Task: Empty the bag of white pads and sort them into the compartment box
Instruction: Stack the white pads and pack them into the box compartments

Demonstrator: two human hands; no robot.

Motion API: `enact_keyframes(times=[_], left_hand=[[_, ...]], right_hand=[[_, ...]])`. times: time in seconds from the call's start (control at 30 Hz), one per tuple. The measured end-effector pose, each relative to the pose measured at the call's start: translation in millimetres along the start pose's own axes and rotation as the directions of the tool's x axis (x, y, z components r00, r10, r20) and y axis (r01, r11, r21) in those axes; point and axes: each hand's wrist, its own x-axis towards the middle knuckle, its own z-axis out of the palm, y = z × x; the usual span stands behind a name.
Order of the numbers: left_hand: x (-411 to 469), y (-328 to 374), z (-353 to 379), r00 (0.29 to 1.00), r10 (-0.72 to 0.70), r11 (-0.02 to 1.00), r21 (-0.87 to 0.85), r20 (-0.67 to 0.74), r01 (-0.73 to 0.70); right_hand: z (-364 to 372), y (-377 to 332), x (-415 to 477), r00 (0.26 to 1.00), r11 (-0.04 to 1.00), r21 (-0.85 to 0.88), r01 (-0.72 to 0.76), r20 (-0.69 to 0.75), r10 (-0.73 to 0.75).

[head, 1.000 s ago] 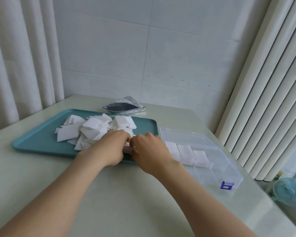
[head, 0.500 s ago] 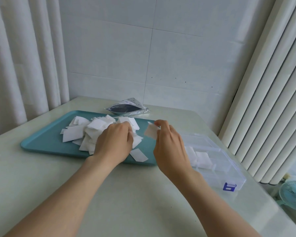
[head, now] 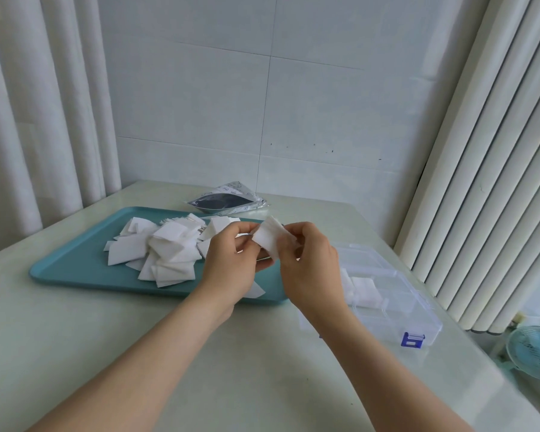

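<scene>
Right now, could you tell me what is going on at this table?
A person pinches a small stack of white pads between the left hand and right hand, over the teal tray. Most pads lie in a loose heap on the tray. A few pads sit in the clear compartment box to its right. The bag lies behind the tray.

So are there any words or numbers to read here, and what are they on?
None can be read.
Bag: small printed marks, too blurred to read.
Blue clasp on the box: pale patch, no letters legible.
Pads and tray: blank.
</scene>
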Motion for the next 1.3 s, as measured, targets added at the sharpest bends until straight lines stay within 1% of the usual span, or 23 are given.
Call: enact_keyframes(times=[0.1,0.23,0.3,0.4,0.43,0.5,0.53,0.6,0.63,0.67,0.7,0.77,0.83,0.9,0.97,1.13,1.2,1.3], left_hand=[[4,6,-2,0.996,-0.078,0.993,-0.083,0.038,0.081],[4,7,-3,0.973,-0.185,0.961,-0.184,0.135,0.208],[4,7,-3,0.963,-0.222,0.949,-0.192,0.154,0.25],[4,10,-5,0.952,-0.262,0.938,-0.192,0.16,0.29],[5,10,-6,0.952,-0.268,0.939,-0.18,0.148,0.292],[4,12,-9,0.95,-0.276,0.947,-0.129,0.144,0.295],[3,13,-10,0.949,-0.277,0.953,-0.085,0.152,0.291],[0,15,-10,0.946,-0.255,0.966,0.005,0.199,0.259],[-2,15,-10,0.944,-0.24,0.971,0.039,0.228,0.237],[-3,16,-9,0.942,-0.231,0.973,0.059,0.245,0.223],[-3,15,-10,0.943,-0.225,0.974,0.067,0.247,0.215],[-2,13,-11,0.945,-0.228,0.974,0.071,0.233,0.217],[-1,11,-13,0.939,-0.249,0.968,0.071,0.236,0.239],[0,12,-14,0.925,-0.279,0.959,0.033,0.258,0.28],[-1,14,-13,0.91,-0.298,0.951,0.003,0.29,0.31],[-5,18,-8,0.889,-0.327,0.937,-0.014,0.322,0.349],[-6,20,-8,0.871,-0.34,0.93,-0.013,0.355,0.368],[-6,21,-10,0.846,-0.333,0.927,-0.017,0.415,0.374]], right_hand=[[-2,-1,1,0.999,1.0,-0.003,-0.001,-0.034,0.0],[-3,-3,1,1.0,1.0,0.027,0.001,-0.026,0.0],[-2,-5,-2,0.999,0.999,-0.007,0.037,-0.005,-0.037],[0,-6,-6,0.992,0.983,-0.136,0.126,0.019,-0.125],[-1,-7,-7,0.987,0.976,-0.145,0.161,0.043,-0.157],[-6,-7,-7,0.964,0.961,-0.143,0.239,0.158,-0.216],[-9,-8,-8,0.939,0.933,-0.195,0.301,0.229,-0.255],[-12,-5,-7,0.877,0.806,-0.375,0.458,0.338,-0.341],[-13,-3,-5,0.851,0.738,-0.438,0.514,0.372,-0.371],[-12,-1,-4,0.836,0.698,-0.472,0.539,0.398,-0.377],[-12,2,-4,0.831,0.685,-0.482,0.547,0.411,-0.374],[-12,6,-1,0.831,0.694,-0.469,0.547,0.404,-0.382],[-14,7,0,0.847,0.731,-0.436,0.524,0.357,-0.394],[-15,6,1,0.864,0.765,-0.412,0.495,0.329,-0.382],[-15,4,1,0.859,0.761,-0.412,0.501,0.348,-0.376],[-15,1,-1,0.855,0.756,-0.416,0.506,0.358,-0.376],[-16,1,-1,0.851,0.759,-0.409,0.507,0.374,-0.368],[-16,1,-1,0.851,0.728,-0.454,0.514,0.376,-0.366]])
